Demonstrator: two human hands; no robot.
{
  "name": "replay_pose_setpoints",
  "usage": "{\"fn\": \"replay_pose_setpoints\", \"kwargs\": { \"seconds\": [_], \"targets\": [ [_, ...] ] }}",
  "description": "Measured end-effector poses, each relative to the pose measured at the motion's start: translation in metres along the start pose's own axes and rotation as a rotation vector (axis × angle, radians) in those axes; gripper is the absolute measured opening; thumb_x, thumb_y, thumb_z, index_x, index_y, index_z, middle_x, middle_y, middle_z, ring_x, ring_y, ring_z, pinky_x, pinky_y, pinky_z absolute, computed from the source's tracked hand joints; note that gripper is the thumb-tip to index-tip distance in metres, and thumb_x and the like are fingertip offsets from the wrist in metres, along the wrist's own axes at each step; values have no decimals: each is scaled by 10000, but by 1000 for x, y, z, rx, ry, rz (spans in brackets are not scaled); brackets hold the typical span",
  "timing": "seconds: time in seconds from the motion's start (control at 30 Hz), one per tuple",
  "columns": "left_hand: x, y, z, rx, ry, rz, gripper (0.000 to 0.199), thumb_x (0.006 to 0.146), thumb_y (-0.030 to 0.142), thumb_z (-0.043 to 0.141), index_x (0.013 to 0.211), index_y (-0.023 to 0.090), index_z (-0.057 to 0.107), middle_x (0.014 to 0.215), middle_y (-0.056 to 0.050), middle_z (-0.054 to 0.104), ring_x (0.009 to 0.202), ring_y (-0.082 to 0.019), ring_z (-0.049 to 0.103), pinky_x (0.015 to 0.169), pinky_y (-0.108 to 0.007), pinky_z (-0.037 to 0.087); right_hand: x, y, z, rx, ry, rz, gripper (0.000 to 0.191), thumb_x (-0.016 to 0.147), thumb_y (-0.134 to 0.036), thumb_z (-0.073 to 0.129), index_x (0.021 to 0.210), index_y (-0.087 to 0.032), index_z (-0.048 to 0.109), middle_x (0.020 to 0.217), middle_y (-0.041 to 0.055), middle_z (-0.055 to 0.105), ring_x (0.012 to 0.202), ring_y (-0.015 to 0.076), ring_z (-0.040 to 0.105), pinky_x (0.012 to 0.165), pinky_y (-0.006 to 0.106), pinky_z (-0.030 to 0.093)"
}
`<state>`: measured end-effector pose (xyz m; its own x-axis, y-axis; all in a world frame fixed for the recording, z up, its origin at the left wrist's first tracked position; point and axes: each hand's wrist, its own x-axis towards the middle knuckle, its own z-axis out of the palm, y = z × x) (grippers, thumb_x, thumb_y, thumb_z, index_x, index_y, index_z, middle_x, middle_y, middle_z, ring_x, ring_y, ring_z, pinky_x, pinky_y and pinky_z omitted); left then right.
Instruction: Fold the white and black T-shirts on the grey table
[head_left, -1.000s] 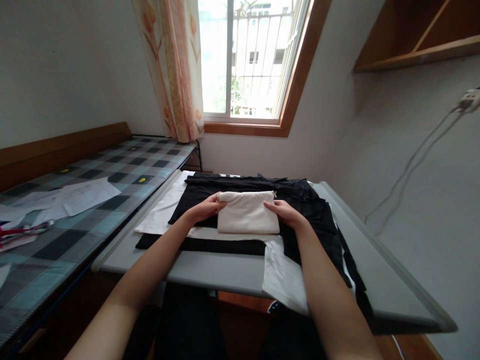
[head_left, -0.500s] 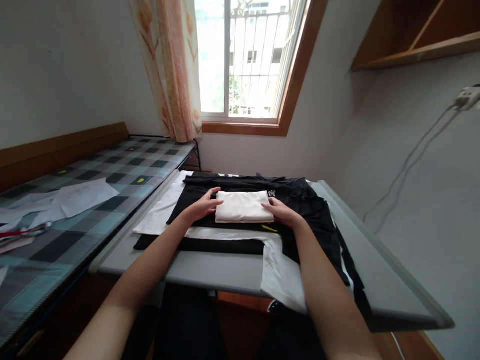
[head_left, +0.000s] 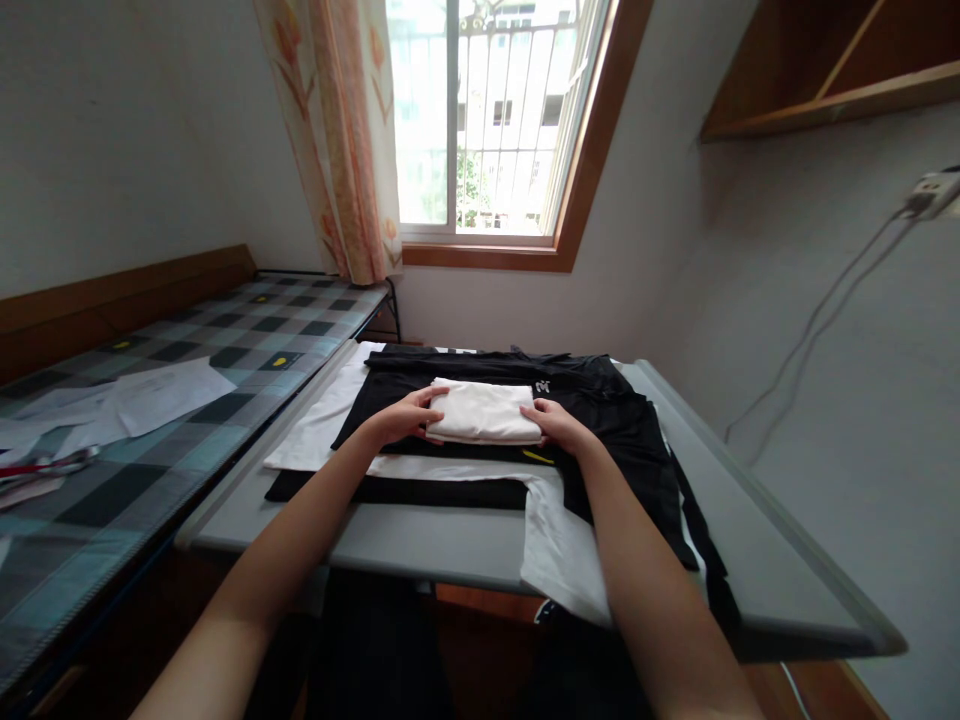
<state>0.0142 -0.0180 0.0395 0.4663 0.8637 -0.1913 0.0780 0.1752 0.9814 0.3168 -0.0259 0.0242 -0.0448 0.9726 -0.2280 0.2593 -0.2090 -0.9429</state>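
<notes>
A white cloth garment [head_left: 484, 412], folded into a small rectangle, is held between my two hands over a black shirt [head_left: 622, 430]. My left hand [head_left: 405, 415] grips its left edge, thumb on top. On the opposite edge, my right hand [head_left: 559, 422] pinches the right side the same way. The fingers under the fold are hidden. Beneath the black shirt lies a white shirt [head_left: 559, 550], one sleeve hanging over the table's front edge. More dark clothing shows under that. A small yellow mark [head_left: 538, 456] lies just in front of the folded garment.
The clothes lie on a grey table [head_left: 442, 530]. To the left is a bed [head_left: 300, 330] with a checked cover and loose papers [head_left: 165, 395]. A window [head_left: 495, 130] and curtain [head_left: 345, 150] are behind; a cable [head_left: 814, 320] hangs on the right wall.
The folded white garment's left end has turned slightly, and my left fingers have closed further over its edge. My right hand keeps its hold; the other clothes lie as before.
</notes>
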Motion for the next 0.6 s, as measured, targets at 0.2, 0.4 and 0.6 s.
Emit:
{"fn": "replay_pose_setpoints", "kwargs": {
  "seconds": [0.2, 0.4, 0.6],
  "targets": [
    [3, -5, -8, 132, 49, 21, 625, 574, 206, 824, 1179, 169, 672, 1040, -79, 609, 808, -163, 606, 666, -291, 559, 0, 1, 2, 41, -26, 10, 260, 797, -183, 672, 1016, -164, 533, 658, -38, 567, 458, 83, 512, 359, 188, 440],
    [2, 2, -3, 220, 150, 75, 567, 602, 287, 784, 1134, 111, 698, 929, -68, 653, 725, -135, 568, 582, -236, 469, 0, -5, 6, 79, -33, 4, 208, 810, -146, 597, 1000, -171, 517, 615, -49, 543, 428, 91, 506, 350, 189, 403],
    [7, 4, 10, 271, 193, 197, 585, 635, 311, 757, 1177, 104, 677, 797, -27, 653, 600, -82, 494, 520, -199, 385, -1, -19, -10, 41, 16, -76, 261, 786, -133, 585, 1038, -168, 526, 601, -51, 563, 434, 99, 505, 393, 212, 450]
  ]
}}
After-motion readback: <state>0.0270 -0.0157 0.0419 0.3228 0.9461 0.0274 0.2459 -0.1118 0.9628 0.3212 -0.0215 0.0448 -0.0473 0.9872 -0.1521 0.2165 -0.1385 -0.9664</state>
